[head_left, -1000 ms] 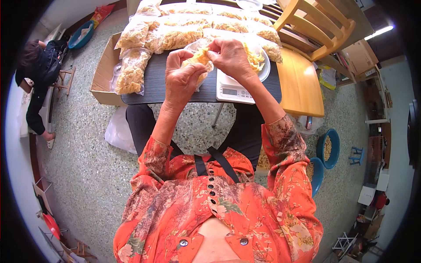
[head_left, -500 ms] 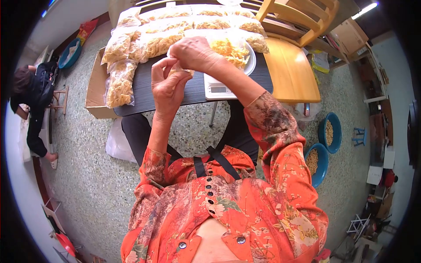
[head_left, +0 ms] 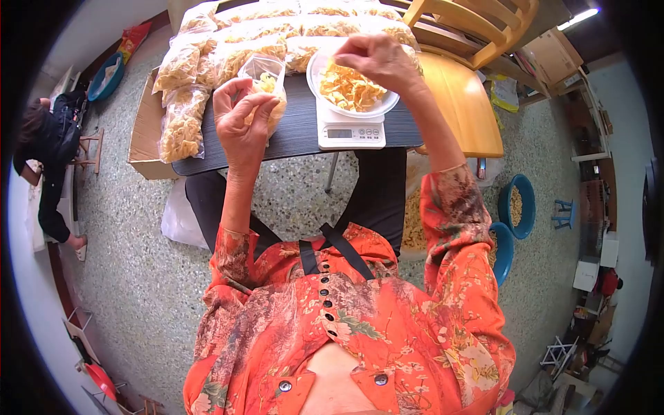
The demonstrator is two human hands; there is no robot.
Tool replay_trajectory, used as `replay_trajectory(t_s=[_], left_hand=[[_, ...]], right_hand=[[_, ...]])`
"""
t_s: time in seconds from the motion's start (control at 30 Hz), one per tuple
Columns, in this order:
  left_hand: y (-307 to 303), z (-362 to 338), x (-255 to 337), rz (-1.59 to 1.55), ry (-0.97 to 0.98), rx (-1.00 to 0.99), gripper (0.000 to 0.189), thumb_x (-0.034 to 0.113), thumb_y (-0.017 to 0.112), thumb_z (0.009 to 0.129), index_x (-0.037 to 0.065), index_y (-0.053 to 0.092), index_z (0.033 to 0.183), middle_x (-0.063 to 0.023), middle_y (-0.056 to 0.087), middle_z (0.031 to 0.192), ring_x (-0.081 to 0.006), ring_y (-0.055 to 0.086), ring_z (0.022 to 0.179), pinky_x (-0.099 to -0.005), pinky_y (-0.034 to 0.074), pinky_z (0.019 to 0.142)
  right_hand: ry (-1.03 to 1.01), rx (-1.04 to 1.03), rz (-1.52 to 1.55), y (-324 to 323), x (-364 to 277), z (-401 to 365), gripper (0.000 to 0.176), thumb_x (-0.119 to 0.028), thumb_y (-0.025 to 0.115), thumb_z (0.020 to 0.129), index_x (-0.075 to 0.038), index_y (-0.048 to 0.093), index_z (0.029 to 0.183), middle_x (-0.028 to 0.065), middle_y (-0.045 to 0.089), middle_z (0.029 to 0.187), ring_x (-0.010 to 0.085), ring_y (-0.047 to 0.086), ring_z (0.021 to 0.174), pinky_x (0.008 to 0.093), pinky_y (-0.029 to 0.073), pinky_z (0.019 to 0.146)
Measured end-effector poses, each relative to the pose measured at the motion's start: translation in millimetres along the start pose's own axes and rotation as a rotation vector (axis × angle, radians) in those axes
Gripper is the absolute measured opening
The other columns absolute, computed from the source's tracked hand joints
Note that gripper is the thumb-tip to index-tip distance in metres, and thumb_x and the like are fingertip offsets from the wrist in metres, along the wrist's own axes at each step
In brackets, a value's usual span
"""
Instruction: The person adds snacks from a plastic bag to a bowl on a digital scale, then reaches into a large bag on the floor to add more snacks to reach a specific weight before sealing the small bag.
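Note:
My left hand point(head_left: 241, 117) pinches the edge of a small clear plastic bag point(head_left: 275, 111), whose mouth stands open with yellowish dried pieces inside. Over the far side of a white bowl point(head_left: 391, 105), my right hand point(head_left: 384, 62) is closed, fingertips bent together; what they hold, if anything, is hidden. Yellow dried strips point(head_left: 349, 90) fill the bowl. It rests on a white digital scale point(head_left: 351, 133) at the near edge of the dark table point(head_left: 294, 149).
Several filled bags point(head_left: 183, 128) line the table's left and back. A cardboard box point(head_left: 146, 142) stands at left, a wooden chair point(head_left: 460, 104) at right. Blue basins point(head_left: 519, 207) sit on the right floor. Another person point(head_left: 52, 152) works at far left.
My right hand has left the bag beside my left hand and moved right, over the bowl. The bag's mouth now shows open, and the bowl and scale are less covered.

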State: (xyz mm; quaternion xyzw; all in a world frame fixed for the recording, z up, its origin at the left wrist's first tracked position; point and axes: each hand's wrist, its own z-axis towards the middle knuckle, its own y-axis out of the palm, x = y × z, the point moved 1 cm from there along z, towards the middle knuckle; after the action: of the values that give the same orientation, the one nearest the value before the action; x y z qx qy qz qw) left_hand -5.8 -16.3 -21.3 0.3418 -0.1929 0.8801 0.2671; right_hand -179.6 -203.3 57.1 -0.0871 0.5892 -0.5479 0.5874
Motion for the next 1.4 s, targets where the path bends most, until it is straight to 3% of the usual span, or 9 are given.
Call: replay_trajectory(t_s=[0.17,0.27,0.47,0.7,0.77,1.0,1.1,1.2,1.4], left_hand=[[2.6,2.2,4.9,-0.043,0.018,0.013,0.015,-0.002,0.081,0.076,0.003,0.077,0.089,-0.0104,0.056,0.114,-0.0228,0.059,0.109,-0.0367,0.050,0.100],[3.0,0.5,9.2,-0.001,0.030,-0.021,0.016,-0.002,0.081,0.076,0.003,0.076,0.090,-0.0107,0.056,0.114,-0.0233,0.059,0.110,-0.0374,0.050,0.100],[5.7,-2.4,15.0,0.018,0.062,-0.060,0.017,-0.003,0.080,0.075,0.003,0.076,0.090,-0.0115,0.056,0.114,-0.0240,0.059,0.110,-0.0379,0.052,0.099],[5.5,-2.6,18.3,0.032,0.065,-0.084,0.017,-0.004,0.080,0.075,0.002,0.075,0.089,-0.0116,0.056,0.114,-0.0241,0.060,0.109,-0.0377,0.052,0.099],[5.8,-1.7,19.2,0.037,0.066,-0.085,0.017,-0.005,0.080,0.075,0.002,0.075,0.089,-0.0112,0.057,0.113,-0.0238,0.060,0.109,-0.0374,0.052,0.099],[4.4,-0.8,18.6,0.053,0.069,-0.094,0.018,-0.005,0.080,0.074,0.002,0.075,0.090,-0.0107,0.058,0.112,-0.0229,0.061,0.106,-0.0357,0.052,0.096],[4.8,-1.9,16.6,0.058,0.084,-0.099,0.018,-0.005,0.080,0.075,0.002,0.075,0.090,-0.0107,0.058,0.112,-0.0225,0.061,0.105,-0.0347,0.053,0.094],[6.4,-1.4,17.1,0.042,0.083,-0.101,0.018,-0.006,0.079,0.075,0.002,0.075,0.090,-0.0107,0.058,0.111,-0.0221,0.062,0.104,-0.0338,0.053,0.094],[6.5,-0.2,17.8,0.039,0.102,-0.113,0.018,-0.005,0.080,0.075,0.001,0.075,0.091,-0.0103,0.057,0.112,-0.0217,0.063,0.102,-0.0328,0.053,0.093]], right_hand=[[0.049,-0.022,-0.278,-9.3,34.4,-31.9,0.017,-0.018,0.073,0.084,-0.004,0.074,0.094,0.0122,0.072,0.082,0.0188,0.069,0.073,0.0320,0.054,0.071],[0.063,-0.042,-0.536,-15.4,34.1,-38.6,0.029,-0.018,0.071,0.082,-0.007,0.071,0.109,0.0146,0.070,0.102,0.0318,0.067,0.097,0.0422,0.052,0.089],[0.035,-0.028,-0.694,5.2,55.0,-35.6,0.036,-0.020,0.069,0.083,-0.010,0.066,0.118,0.0149,0.066,0.112,0.0332,0.064,0.107,0.0432,0.050,0.096],[0.055,-0.075,-0.739,18.3,49.3,-31.9,0.032,-0.020,0.069,0.082,-0.010,0.068,0.113,0.0158,0.067,0.107,0.0316,0.066,0.103,0.0410,0.053,0.090],[0.008,-0.020,-0.755,20.1,44.5,-30.2,0.013,-0.012,0.067,0.081,-0.005,0.069,0.093,0.0138,0.070,0.094,0.0310,0.070,0.092,0.0421,0.057,0.078],[-0.059,0.065,-0.714,11.5,45.6,-35.6,0.014,-0.013,0.068,0.082,-0.008,0.070,0.094,0.0125,0.070,0.089,0.0315,0.070,0.085,0.0413,0.055,0.076],[-0.151,0.210,-0.615,2.0,44.8,-38.5,0.014,-0.013,0.068,0.083,-0.008,0.071,0.096,0.0116,0.069,0.084,0.0250,0.069,0.078,0.0372,0.055,0.069],[0.135,0.212,0.022,-4.1,47.0,-33.4,0.015,-0.016,0.069,0.084,-0.005,0.074,0.093,0.0068,0.069,0.071,0.0121,0.062,0.062,0.0300,0.052,0.057],[0.461,0.165,0.719,-7.8,51.7,-28.0,0.015,-0.015,0.073,0.088,0.000,0.070,0.091,-0.0016,0.061,0.070,0.0055,0.054,0.058,0.0206,0.046,0.050]])
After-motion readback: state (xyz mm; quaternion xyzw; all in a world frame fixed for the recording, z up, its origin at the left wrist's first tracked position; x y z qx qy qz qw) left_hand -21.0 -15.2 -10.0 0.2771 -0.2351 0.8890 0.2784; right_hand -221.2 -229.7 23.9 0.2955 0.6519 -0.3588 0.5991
